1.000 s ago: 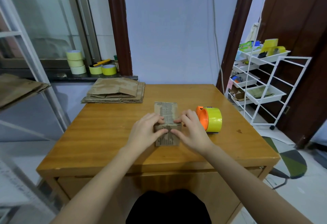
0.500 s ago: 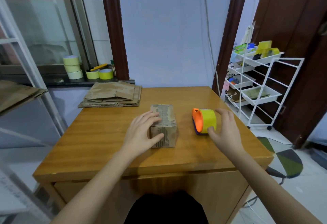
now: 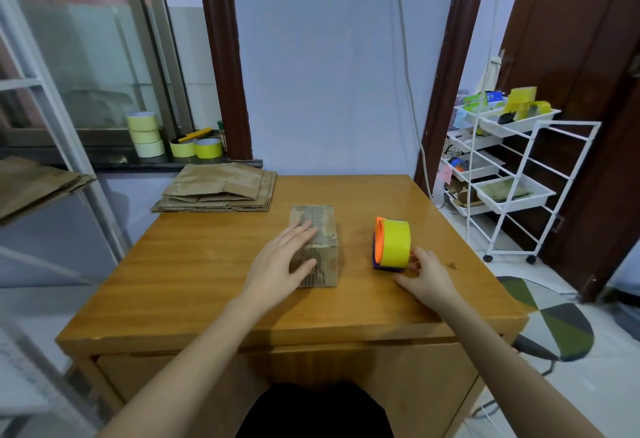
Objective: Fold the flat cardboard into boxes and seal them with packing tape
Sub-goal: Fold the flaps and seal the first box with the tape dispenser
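Cardboard box (image 3: 317, 247) under the left hand (image 3: 282, 263), fingers straight and flat on its top, mid-table (image 3: 194, 264). Right hand (image 3: 427, 276) loosely curled, fingertips touching the yellow tape dispenser (image 3: 393, 243) toward the right edge, not gripping. Printing on box unreadable.

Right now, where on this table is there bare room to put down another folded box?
Bare wood lies left of the folded box, below the flat cardboard stack, and along the table near edge. It is crowded between the left hand and the tape dispenser by the right hand.
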The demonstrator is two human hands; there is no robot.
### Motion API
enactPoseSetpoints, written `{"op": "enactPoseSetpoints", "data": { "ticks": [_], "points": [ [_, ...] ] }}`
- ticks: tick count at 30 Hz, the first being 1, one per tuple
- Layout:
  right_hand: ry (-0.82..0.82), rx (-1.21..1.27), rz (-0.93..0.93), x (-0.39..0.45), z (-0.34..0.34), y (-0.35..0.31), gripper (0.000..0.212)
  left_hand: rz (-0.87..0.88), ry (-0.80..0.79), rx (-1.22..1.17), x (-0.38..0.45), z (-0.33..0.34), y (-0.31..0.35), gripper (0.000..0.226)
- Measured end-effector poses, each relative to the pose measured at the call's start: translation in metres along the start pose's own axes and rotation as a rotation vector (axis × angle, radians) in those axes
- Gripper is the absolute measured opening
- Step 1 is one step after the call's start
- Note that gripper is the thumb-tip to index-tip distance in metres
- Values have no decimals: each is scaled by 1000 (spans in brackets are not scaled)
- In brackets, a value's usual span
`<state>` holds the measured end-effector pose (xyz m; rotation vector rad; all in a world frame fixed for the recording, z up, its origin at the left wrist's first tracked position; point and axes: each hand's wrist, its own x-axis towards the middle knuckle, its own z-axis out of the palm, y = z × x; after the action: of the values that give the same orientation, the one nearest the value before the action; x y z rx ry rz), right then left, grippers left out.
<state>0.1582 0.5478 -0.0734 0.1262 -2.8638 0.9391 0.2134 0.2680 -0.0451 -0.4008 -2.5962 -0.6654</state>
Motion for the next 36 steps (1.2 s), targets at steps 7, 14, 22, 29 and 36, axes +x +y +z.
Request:
{"op": "enactPoseSetpoints", "data": {
  "ticks": [7,14,22,29,36],
  "points": [
    [44,-62,-54,5,7,2,34,87,163,26,-11,0,6,30],
    [194,-17,-232,-7,2,-1,26,294,198,32,-9,5,46,25],
    [221,278,-377,-47,-63,-52,34,59,-47,-69,9,-7,91,59],
    [170,542,-416,-68,-86,-95,41,-44,45,-703,25,-9,109,20],
    [209,598,-347,-76,-81,-107,46,-86,43,-939,19,-28,115,14]
  ]
}}
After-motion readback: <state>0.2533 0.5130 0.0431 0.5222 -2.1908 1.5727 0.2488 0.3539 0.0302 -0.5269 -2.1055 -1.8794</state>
